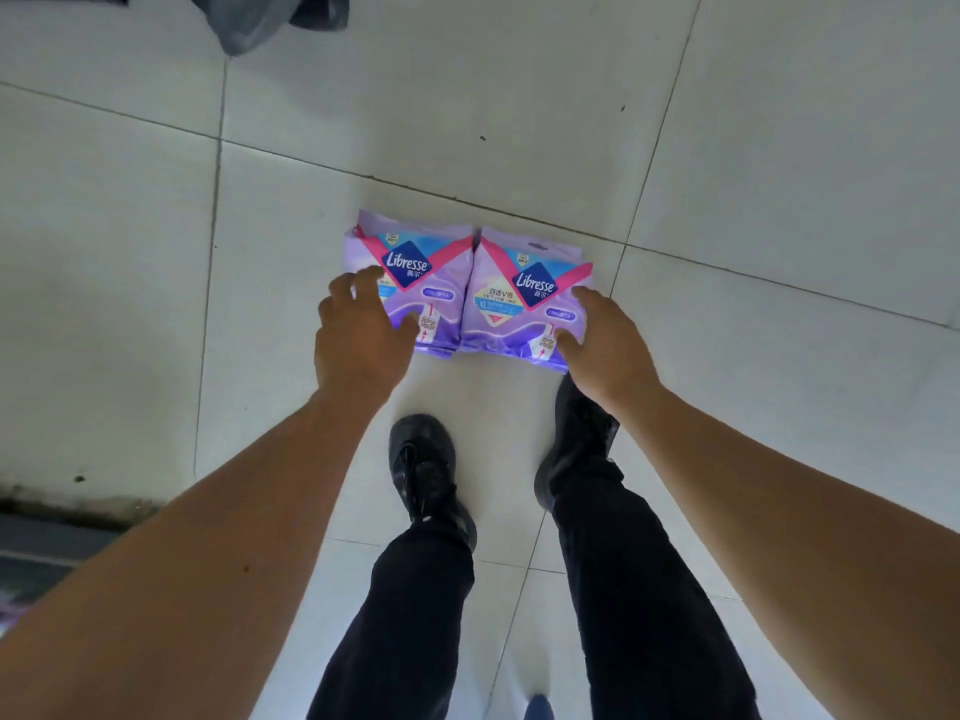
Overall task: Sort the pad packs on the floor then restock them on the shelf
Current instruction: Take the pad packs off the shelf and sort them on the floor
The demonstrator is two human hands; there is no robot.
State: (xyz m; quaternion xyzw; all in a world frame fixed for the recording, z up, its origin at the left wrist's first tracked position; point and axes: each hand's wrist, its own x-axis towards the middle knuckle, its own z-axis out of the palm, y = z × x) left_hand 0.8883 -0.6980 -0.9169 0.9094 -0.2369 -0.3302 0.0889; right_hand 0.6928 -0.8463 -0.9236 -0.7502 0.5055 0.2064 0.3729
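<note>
Two small stacks of purple Libresse pad packs lie side by side on the white tiled floor, the left stack [421,283] touching the right stack [519,298]. My left hand [358,335] hovers over the left stack's near left corner, fingers spread and loosely bent, holding nothing. My right hand [602,340] is over the right stack's near right corner, fingers relaxed and likewise holding nothing. Whether either hand touches its pack is unclear. No shelf is in view.
My two black shoes [426,470] stand just behind the packs on the floor tiles [779,174]. A grey object [260,18] sits at the top left. A dark strip [52,532] runs along the left edge.
</note>
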